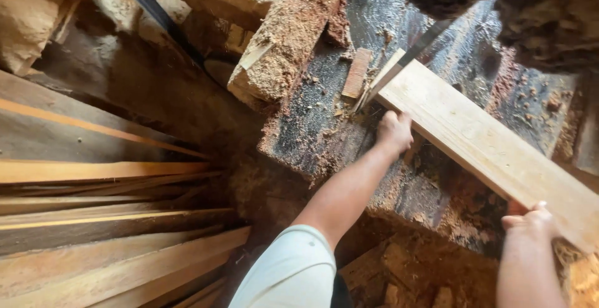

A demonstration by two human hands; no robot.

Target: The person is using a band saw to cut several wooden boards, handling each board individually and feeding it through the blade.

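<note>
Gripping the pale plank [493, 152], both hands [394, 131] hold its edge; long axis runs upper-left to lower-right.

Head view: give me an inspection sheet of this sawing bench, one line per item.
Surface: dark metal saw table, scratched and strewn with sawdust.
Job's things: pale plank lying on the table, its far end at the thin upright blade.
Clutter: small wood offcut beside the blade; sawdust-caked block behind it.
Grippers: left hand closed against the plank's near edge; right hand gripping its near end.
Cables: nothing seen for certain; a dark strip at upper left cannot be identified.
Surroundings: stacked boards and strips at left; sawdust heaps under the table.
</note>
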